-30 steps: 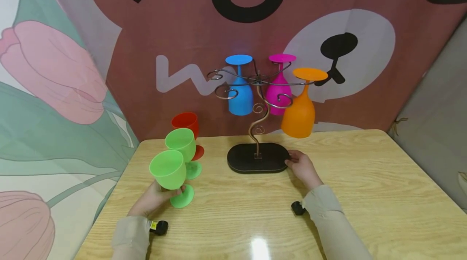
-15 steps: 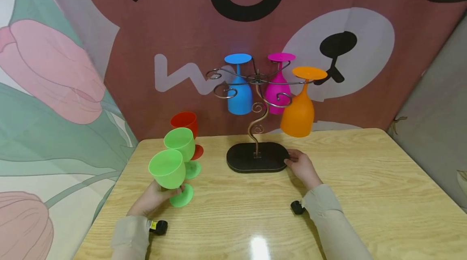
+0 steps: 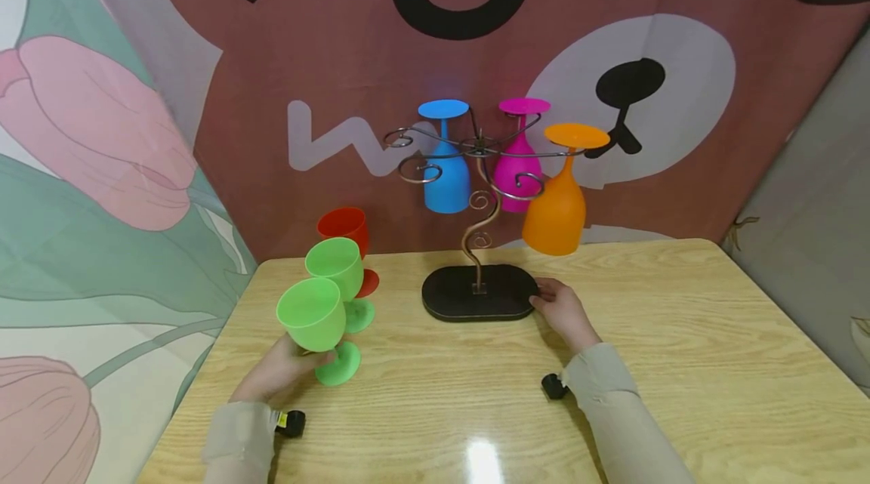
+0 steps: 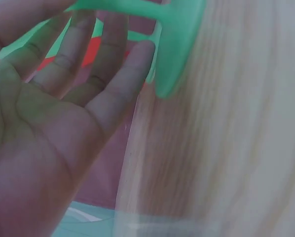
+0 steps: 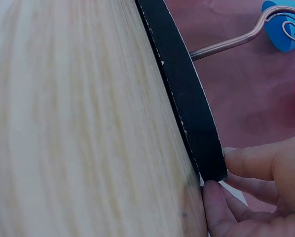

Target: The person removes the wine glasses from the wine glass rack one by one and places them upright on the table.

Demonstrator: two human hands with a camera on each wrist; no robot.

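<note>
Head view showed the nearest green goblet [image 3: 314, 315] upright at the left of the wooden table [image 3: 421, 408], the left hand [image 3: 275, 369] with fingers loosely spread around its stem, another green goblet [image 3: 336, 269] and a red goblet [image 3: 343, 224] just behind, while the right hand [image 3: 564, 315] pinched the black base [image 3: 506, 303] of a rack [image 3: 479, 147] bearing three upside-down goblets [image 3: 557, 218].

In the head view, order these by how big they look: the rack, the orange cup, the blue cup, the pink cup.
1. Rack
2. Orange cup
3. Blue cup and pink cup: too alike to rank, and wire partly covers both.
</note>
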